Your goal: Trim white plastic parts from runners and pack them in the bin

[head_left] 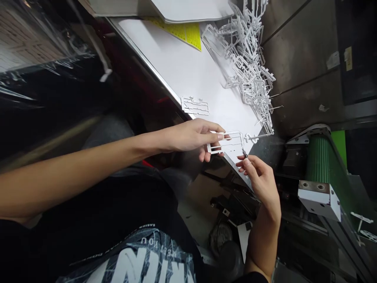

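Note:
My left hand [203, 135] is closed on a white plastic frame [242, 137] with long slots, gripping its left part between thumb and fingers. The frame is held above the table's near edge. Just below the frame's right end, my right hand [257, 173] pinches a small dark metal tool [244, 153]. Its tip is at the frame's lower right corner; most of the tool is hidden in the fingers, so its kind is unclear. Another flat white slotted frame [195, 106] lies at the table edge, left of my left hand. A white looped plastic piece [251, 138] is just right of the held frame.
White plastic sprue scraps [250, 67] are heaped along the far right of the white table [176, 67]. A yellow perforated sheet [188, 34] lies under a white box-like object [191, 10] at the back. To the right stands a green conveyor belt [318, 159] with a metal end block [319, 198].

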A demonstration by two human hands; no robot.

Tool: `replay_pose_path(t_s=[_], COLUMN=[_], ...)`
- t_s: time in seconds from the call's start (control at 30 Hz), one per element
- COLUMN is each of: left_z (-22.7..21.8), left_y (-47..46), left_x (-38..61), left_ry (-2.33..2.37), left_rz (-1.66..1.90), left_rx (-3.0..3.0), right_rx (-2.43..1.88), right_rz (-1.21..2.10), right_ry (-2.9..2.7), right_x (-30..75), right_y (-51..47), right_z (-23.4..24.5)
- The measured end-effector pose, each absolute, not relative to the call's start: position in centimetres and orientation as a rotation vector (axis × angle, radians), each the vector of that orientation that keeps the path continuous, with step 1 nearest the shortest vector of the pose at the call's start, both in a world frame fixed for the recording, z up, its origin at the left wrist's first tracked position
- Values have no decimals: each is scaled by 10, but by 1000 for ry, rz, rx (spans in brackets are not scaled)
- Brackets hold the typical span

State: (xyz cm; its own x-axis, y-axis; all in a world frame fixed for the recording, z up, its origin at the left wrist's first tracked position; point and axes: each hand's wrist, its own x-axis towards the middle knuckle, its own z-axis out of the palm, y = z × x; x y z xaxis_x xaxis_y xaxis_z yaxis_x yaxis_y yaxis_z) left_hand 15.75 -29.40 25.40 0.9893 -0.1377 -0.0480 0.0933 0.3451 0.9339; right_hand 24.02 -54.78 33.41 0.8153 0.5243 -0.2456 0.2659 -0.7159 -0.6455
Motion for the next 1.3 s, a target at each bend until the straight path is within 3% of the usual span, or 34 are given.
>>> replay_pose_path(t_s=[0.23,0.33,0.6,1.3], left_z=[231,218,210,211], left_y=[-292,-295,-308,-317], left_x=[155,151,143,145], left_ry=[-21,-127,-56,-149], left_rz=[1005,1326,1410,1532], left_rx=[1889,2000,2227,2145], right_rx=[-2381,-2396,-2288,-2258], right_rz=[468,397,416,405], right_ry=[-591,-600,-588,-588], right_x=[226,217,211,210], right_y=[-550,-547,-534,-525], right_z=[333,334,333,328])
